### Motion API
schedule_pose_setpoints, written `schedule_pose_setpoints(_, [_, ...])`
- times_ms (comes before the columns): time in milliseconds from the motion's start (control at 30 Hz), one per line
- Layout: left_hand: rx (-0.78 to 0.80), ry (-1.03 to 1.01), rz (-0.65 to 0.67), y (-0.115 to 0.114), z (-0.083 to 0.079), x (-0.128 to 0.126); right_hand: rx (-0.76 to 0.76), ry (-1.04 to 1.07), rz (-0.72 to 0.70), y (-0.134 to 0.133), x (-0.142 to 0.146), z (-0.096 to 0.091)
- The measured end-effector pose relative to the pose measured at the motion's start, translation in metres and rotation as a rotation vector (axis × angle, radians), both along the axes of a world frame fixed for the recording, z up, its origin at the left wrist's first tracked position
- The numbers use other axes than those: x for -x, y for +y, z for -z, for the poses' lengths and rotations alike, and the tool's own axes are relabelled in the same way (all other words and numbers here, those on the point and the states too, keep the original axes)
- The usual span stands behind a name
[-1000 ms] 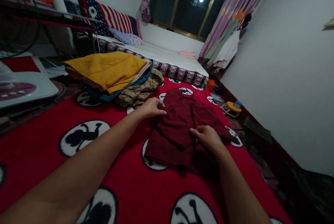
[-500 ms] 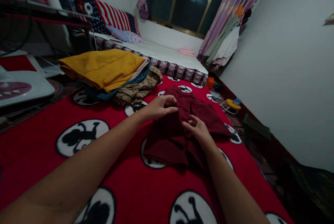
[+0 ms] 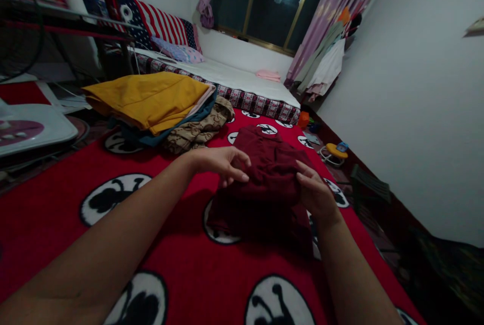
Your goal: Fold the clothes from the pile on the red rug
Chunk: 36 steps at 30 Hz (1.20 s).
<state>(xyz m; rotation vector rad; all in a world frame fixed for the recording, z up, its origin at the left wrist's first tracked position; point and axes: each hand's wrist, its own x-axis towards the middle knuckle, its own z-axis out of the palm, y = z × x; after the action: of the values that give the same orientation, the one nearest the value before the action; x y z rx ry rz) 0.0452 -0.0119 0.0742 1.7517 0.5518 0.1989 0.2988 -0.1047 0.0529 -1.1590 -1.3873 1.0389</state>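
A dark red garment [image 3: 266, 183] lies on the red blanket in front of me, its middle lifted and bunched into soft folds. My left hand [image 3: 225, 163] is at the garment's left side, with thumb and fingers curled on the cloth. At the right side my right hand [image 3: 315, 188] pinches the fabric, thumb on top and the other fingers partly hidden. The lower part of the garment rests on the blanket in my hands' shadow. Whether it is a shirt or trousers I cannot tell.
Folded clothes, topped by a yellow garment [image 3: 151, 100], are piled on the red blanket [image 3: 212, 289] at the left. Beyond stands a bed [image 3: 234, 70]. A shelf [image 3: 75, 27] is at the left; a small yellow stool [image 3: 336, 151] stands right, near the wall.
My hands have moved apart, the right one outward to the garment's right side. The cloth between them is now raised and gathered, and its spread-out right part is drawn in.
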Motion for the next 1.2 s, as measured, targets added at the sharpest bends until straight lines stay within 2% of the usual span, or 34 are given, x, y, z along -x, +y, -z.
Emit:
schedule_pose_setpoints(100, [0.125, 0.205, 0.181, -0.004, 0.001, 0.004, 0.167, -0.010, -0.194, -0.007, -0.006, 0.002])
schedule_pose_setpoints(167, [0.124, 0.234, 0.210, -0.004, 0.005, 0.002, 0.237, 0.011, -0.296, -0.007, -0.004, 0.003])
schedule_pose_setpoints(233, [0.107, 0.189, 0.178, -0.001, 0.012, -0.003, 0.206, 0.069, -0.283, -0.002, 0.001, 0.005])
schedule_pose_setpoints(300, [0.057, 0.017, 0.037, 0.003, 0.019, -0.007, 0.096, 0.152, -0.121, 0.009, 0.005, 0.011])
schedule_pose_setpoints(400, [-0.028, -0.221, -0.333, 0.010, 0.028, -0.012, 0.065, 0.232, 0.183, 0.028, 0.004, 0.026])
schedule_pose_setpoints(467, [-0.029, -0.160, -0.523, 0.014, 0.032, -0.012, 0.131, 0.237, 0.282, 0.036, 0.000, 0.035])
schedule_pose_setpoints(533, [-0.033, -0.046, -0.565, 0.017, 0.035, -0.011, 0.156, 0.194, 0.285, 0.036, -0.004, 0.036])
schedule_pose_setpoints(600, [-0.073, -0.004, -0.470, 0.020, 0.036, -0.008, 0.183, 0.066, 0.238, 0.028, -0.006, 0.029])
schedule_pose_setpoints(700, [-0.100, -0.014, -0.247, 0.023, 0.039, -0.005, 0.251, -0.229, 0.137, 0.012, -0.004, 0.014])
schedule_pose_setpoints(767, [-0.072, -0.026, -0.159, 0.025, 0.041, -0.003, 0.224, -0.386, 0.049, 0.005, 0.001, 0.010])
schedule_pose_setpoints(833, [-0.057, -0.038, -0.140, 0.027, 0.043, -0.001, 0.138, -0.487, 0.012, 0.002, 0.007, 0.009])
schedule_pose_setpoints(967, [-0.093, -0.079, -0.203, 0.031, 0.040, 0.007, 0.033, -0.559, 0.131, 0.002, 0.010, 0.007])
schedule_pose_setpoints(1067, [-0.053, -0.044, -0.155, 0.031, 0.034, 0.015, 0.125, -0.482, 0.104, 0.001, -0.003, 0.000])
schedule_pose_setpoints(1133, [0.009, 0.069, -0.026, 0.029, 0.032, 0.017, 0.252, -0.498, -0.024, 0.000, -0.013, -0.003])
schedule_pose_setpoints(1200, [0.056, 0.217, 0.099, 0.025, 0.031, 0.016, 0.333, -0.607, -0.149, -0.001, -0.019, -0.002])
